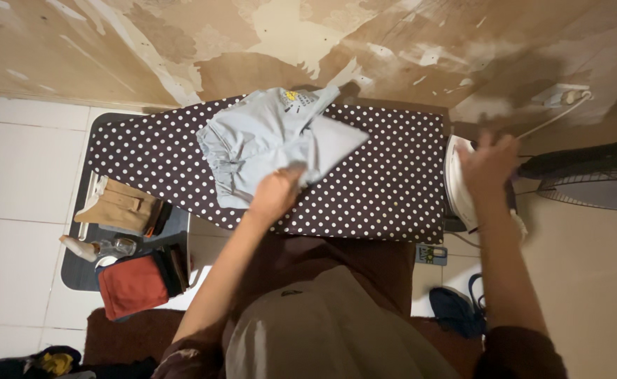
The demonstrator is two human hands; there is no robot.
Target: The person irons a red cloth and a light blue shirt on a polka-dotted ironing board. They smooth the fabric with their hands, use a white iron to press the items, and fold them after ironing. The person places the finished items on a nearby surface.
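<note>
— While the left hand (274, 193) presses flat on the pale blue garment (273, 144), what keeps the cloth so still?

— That palm does. The fingers lie released and spread on the near edge, pinning it to the dotted ironing board (392, 182) rather than gripping it. The garment lies on the middle of the board, toward the wall side, part folded, with one corner reaching right.

— And the right hand (489, 163)?

— It is at the white iron (457, 184), which stands on its heel at the right end of the board. The hand blurs, so I cannot tell whether it clenches the handle or only touches it. Standing upright likely keeps the hot plate off the cover.

— Why does a cord run up there?

— A white cord (554, 118) leads from the iron's side to a wall socket (560, 95), near enough to stay slack.

— Anything holding other things?

— Left of the board sits a dark tray-like stand (76, 274) on the tiled floor. On it lie folded tan cloth (120, 205), a folded red piece (134, 286) with darker ones beside it, and a small clear bottle (104, 247) on its side. Its contents I cannot make out.

— And on the right?

— A fan (589, 179), partly in view, and a dark shoe (459, 309) on the floor below.
</note>
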